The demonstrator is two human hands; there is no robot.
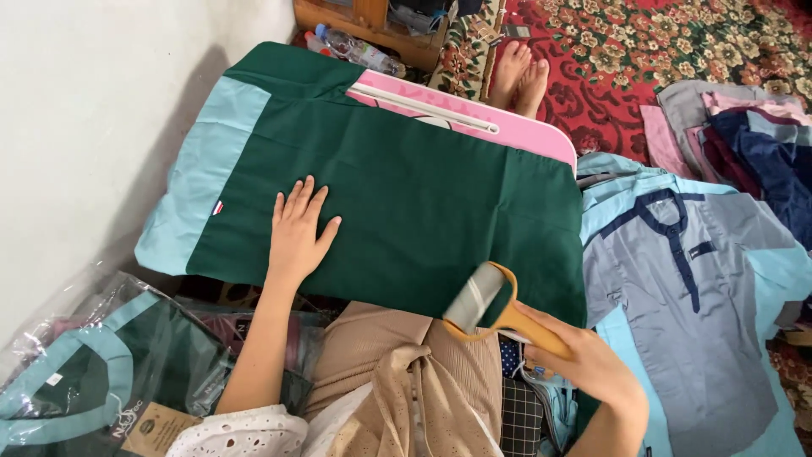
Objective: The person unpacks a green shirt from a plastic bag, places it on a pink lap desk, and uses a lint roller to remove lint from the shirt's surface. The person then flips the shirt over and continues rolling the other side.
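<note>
Fingers (298, 199) of left hand (296, 237) spread apart, pressed flat on dark green garment (406, 203) draped over pink tabletop (507, 127). Soft, light, limp cloth by the look; likely to slide and wrinkle, best pinned by a flat palm or pinched at the hem. Further right, right hand (584, 360) clamped around yellow handle of lint roller (478, 300), its drum touching the cloth's near edge.
</note>
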